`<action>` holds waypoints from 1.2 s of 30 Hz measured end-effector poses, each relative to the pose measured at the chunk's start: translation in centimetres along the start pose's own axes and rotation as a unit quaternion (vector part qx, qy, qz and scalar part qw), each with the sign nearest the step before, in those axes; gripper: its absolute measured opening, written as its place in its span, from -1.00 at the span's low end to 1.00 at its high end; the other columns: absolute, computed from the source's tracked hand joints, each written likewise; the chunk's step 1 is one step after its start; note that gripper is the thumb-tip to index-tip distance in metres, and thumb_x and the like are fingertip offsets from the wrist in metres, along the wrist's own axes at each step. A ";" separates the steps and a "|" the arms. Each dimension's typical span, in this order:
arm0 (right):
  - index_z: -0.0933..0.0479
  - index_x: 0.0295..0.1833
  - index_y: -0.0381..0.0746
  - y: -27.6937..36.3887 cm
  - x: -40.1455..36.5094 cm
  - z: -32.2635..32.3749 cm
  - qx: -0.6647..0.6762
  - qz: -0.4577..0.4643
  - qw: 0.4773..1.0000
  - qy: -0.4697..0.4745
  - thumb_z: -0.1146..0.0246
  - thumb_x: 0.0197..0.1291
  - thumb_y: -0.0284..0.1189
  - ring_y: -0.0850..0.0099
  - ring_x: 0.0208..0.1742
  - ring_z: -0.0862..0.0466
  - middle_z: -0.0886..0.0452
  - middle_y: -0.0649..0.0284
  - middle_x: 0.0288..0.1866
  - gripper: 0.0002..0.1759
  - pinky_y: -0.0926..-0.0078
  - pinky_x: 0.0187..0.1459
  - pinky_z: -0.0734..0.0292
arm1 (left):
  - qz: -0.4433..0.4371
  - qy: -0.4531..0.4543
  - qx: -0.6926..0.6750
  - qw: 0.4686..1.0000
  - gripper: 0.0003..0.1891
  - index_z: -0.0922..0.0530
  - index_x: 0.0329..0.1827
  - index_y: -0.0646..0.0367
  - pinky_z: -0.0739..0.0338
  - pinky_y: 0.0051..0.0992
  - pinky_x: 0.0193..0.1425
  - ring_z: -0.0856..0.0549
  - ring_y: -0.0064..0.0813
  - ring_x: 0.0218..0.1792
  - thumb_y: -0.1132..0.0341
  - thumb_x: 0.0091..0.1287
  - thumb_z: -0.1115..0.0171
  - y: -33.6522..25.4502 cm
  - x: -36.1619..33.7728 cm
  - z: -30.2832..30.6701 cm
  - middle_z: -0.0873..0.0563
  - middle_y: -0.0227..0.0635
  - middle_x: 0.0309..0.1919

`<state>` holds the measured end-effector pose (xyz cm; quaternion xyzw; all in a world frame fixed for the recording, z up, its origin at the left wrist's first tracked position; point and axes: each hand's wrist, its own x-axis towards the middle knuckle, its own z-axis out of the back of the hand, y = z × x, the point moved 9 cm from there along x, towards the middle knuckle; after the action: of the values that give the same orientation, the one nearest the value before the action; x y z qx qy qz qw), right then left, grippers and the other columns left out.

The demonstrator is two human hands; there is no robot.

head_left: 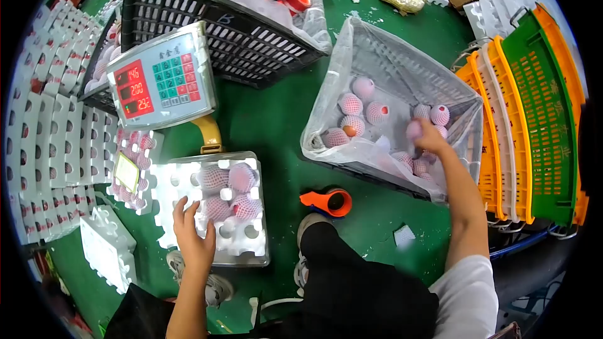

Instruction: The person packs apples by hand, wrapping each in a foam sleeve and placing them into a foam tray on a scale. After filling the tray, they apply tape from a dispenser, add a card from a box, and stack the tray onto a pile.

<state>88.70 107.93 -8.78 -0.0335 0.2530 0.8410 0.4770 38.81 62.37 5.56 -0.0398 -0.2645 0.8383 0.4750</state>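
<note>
My right hand point(430, 138) reaches into a black crate lined with clear plastic point(399, 50). Its fingers are closed on a round fruit in a pink foam net point(414, 129), slightly blurred. Other netted fruits point(378, 113) lie around it in the same crate. My left hand point(193, 235) is open, fingers spread, at the near left part of a white foam tray point(179, 182). That tray rests on the metal scale platform point(260, 257). Several netted fruits point(242, 178) sit in its hollows, right of my left fingers.
The scale's display point(160, 78) stands behind the tray. An orange tape dispenser point(328, 202) lies on the floor between tray and crate. Another crate point(226, 37) of netted fruits is at the back. Orange and green crates point(534, 119) stand right; stacked foam trays point(56, 138) stand left.
</note>
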 end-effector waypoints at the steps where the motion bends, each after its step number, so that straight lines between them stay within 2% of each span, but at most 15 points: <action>1: -0.40 0.45 -0.17 2.0 -1.1 3.4 0.144 -0.070 0.985 -0.061 -0.33 -0.19 -0.49 0.15 0.27 -0.63 -0.60 0.01 0.26 -0.10 0.26 0.22 -0.56 | 0.007 0.002 -0.054 0.999 -0.48 -0.51 0.22 0.23 -0.40 -0.19 0.38 -0.54 0.03 0.28 0.59 0.13 -0.35 -1.0 0.3 0.6 -0.54 -0.02 0.26; 3: -0.33 0.52 -0.21 8.8 -3.2 7.0 0.413 -0.077 0.907 -0.035 -0.38 -0.28 -0.43 0.23 0.31 -0.62 -0.58 0.08 0.29 0.04 0.28 0.31 -0.54 | 0.021 0.005 -0.164 0.986 -0.53 -0.52 0.19 0.25 -0.42 -0.22 0.36 -0.57 -0.03 0.24 0.60 0.15 -0.31 -3.5 0.7 1.4 -0.57 -0.02 0.23; 6: -0.30 0.51 -0.29 18.2 -7.7 7.6 0.600 0.060 0.798 -0.003 -0.47 -0.31 -0.36 0.22 0.35 -0.60 -0.56 0.11 0.33 0.09 0.24 0.41 -0.48 | 0.072 0.074 -0.404 0.909 -0.78 -0.62 -0.07 0.31 -0.48 -0.32 0.29 -0.66 -0.21 0.12 0.62 0.23 -0.18 -8.7 0.5 -0.2 -0.70 -0.11 0.01; 7: -0.25 0.52 -0.30 21.4 -9.6 6.8 0.629 0.095 0.771 -0.025 -0.62 -0.24 -0.13 -0.02 0.29 -0.63 -0.54 -0.10 0.29 0.17 -0.02 0.34 -0.54 | 0.012 0.135 -0.429 0.893 -0.82 -0.60 -0.01 0.35 -0.53 -0.40 0.22 -0.69 -0.33 0.09 0.60 0.41 -0.08 -11.1 0.2 -0.9 -0.66 -0.12 0.06; 8: -0.22 0.52 -0.24 24.9 -11.5 5.4 0.689 0.094 0.719 -0.024 -0.65 -0.26 -0.17 -0.05 0.23 -0.64 -0.55 -0.13 0.24 0.19 -0.09 0.31 -0.56 | 0.073 0.167 -0.545 0.819 -0.80 -0.61 0.03 0.35 -0.56 -0.39 0.17 -0.74 -0.32 0.03 0.56 0.48 -0.04 -13.2 -0.6 -1.6 -0.68 -0.10 0.04; 9: -0.23 0.47 -0.24 28.6 -12.2 4.0 0.714 0.148 0.684 0.022 -0.70 -0.30 -0.27 0.02 0.29 -0.61 -0.53 -0.08 0.30 0.16 -0.02 0.35 -0.52 | 0.077 0.198 -0.590 0.779 -0.74 -0.58 0.18 0.35 -0.59 -0.38 0.16 -0.77 -0.30 -0.02 0.52 0.53 -0.01 -14.9 -1.3 -1.9 -0.68 -0.04 0.12; 11: -0.25 0.38 -0.19 34.7 -13.8 1.3 0.724 0.256 0.638 0.053 -0.73 -0.29 -0.44 0.09 0.36 -0.55 -0.47 -0.02 0.37 0.08 0.05 0.37 -0.47 | 0.105 0.240 -0.626 0.734 -0.40 -0.17 0.62 0.26 -0.54 -0.32 0.30 -0.74 -0.27 0.12 0.41 0.56 -0.09 -16.7 -2.9 -2.9 -0.51 0.01 0.41; 13: -0.29 0.33 -0.14 37.8 -14.7 -2.0 0.655 0.282 0.701 0.008 -0.68 -0.23 -0.54 0.12 0.39 -0.52 -0.45 -0.01 0.37 -0.03 0.09 0.38 -0.44 | 0.155 0.264 -0.690 0.655 -0.24 0.02 0.69 0.21 -0.46 -0.29 0.42 -0.55 -0.36 0.35 0.41 0.52 -0.18 -18.1 -3.8 -3.4 -0.38 -0.12 0.50; 16: -0.36 0.26 -0.11 40.0 -15.8 -6.3 0.543 0.320 0.774 -0.053 -0.64 -0.18 -0.56 0.07 0.38 -0.52 -0.45 -0.06 0.36 -0.15 0.13 0.34 -0.43 | 0.259 0.180 -0.699 0.642 -0.29 -0.17 0.59 0.32 -0.39 -0.38 0.48 -0.48 -0.45 0.38 0.42 0.45 -0.33 -14.7 -4.6 -4.8 -0.42 -0.20 0.43; 19: -0.40 0.31 -0.16 40.6 -16.0 -6.7 0.466 0.353 0.811 -0.009 -0.67 -0.10 -0.44 0.10 0.39 -0.50 -0.44 -0.06 0.41 -0.16 0.13 0.38 -0.36 | 0.200 0.116 -0.635 0.737 -0.29 -0.33 0.51 0.25 -0.41 -0.33 0.47 -0.49 -0.32 0.39 0.51 0.30 -0.43 -12.2 -4.9 -3.5 -0.47 -0.16 0.37; 22: -0.28 0.50 -0.35 40.6 -16.4 -7.8 0.680 0.238 0.669 0.183 -0.48 0.25 -0.19 0.20 0.42 -0.46 -0.43 0.05 0.43 -0.15 0.14 0.40 -0.33 | 0.020 0.077 -0.456 0.886 -0.25 -0.35 0.48 0.18 -0.37 -0.27 0.50 -0.47 -0.24 0.40 0.54 0.21 -0.49 -12.0 -4.0 -1.3 -0.43 -0.12 0.39; 23: -0.29 0.49 -0.37 41.2 -16.6 -7.2 0.741 0.187 0.615 0.194 -0.40 0.33 -0.25 0.27 0.41 -0.47 -0.43 0.09 0.41 -0.25 0.25 0.40 -0.33 | 0.003 0.084 -0.416 0.906 -0.24 -0.37 0.46 0.17 -0.38 -0.27 0.49 -0.47 -0.22 0.39 0.54 0.17 -0.50 -12.4 -4.0 -1.0 -0.42 -0.11 0.39; 26: -0.32 0.46 -0.35 41.0 -15.9 -9.0 0.663 0.149 0.707 0.195 -0.37 0.34 -0.34 0.38 0.30 -0.55 -0.51 0.15 0.31 -0.33 0.42 0.31 -0.42 | -0.019 0.101 -0.304 0.947 -0.17 -0.34 0.46 0.14 -0.38 -0.28 0.46 -0.48 -0.24 0.36 0.53 0.09 -0.55 -13.5 -4.5 -0.8 -0.41 -0.14 0.34; 30: -0.40 0.40 -0.32 41.6 -16.3 -11.9 0.605 0.103 0.742 0.269 -0.34 0.34 -0.43 0.48 0.14 -0.63 -0.60 0.23 0.18 -0.44 0.51 0.18 -0.51 | 0.158 0.103 -0.512 0.838 -0.07 -0.10 0.55 0.17 -0.39 -0.33 0.45 -0.47 -0.32 0.36 0.56 0.14 -0.46 -9.2 -7.7 -3.3 -0.40 -0.18 0.31; 36: -0.50 0.32 -0.30 37.9 -16.2 -12.2 0.563 0.058 0.807 0.172 -0.31 0.33 -0.48 0.53 0.00 -0.64 -0.66 0.22 0.09 -0.54 0.56 0.12 -0.51 | 0.222 -0.038 -0.446 0.866 -0.25 -0.19 0.40 0.16 -0.40 -0.30 0.46 -0.48 -0.31 0.34 0.65 0.13 -0.32 2.1 -11.4 -1.6 -0.39 -0.14 0.31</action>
<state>64.20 73.84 0.33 0.1116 0.7611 0.5579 0.3116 43.90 52.82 1.01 -0.2732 -0.6124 0.7150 0.1977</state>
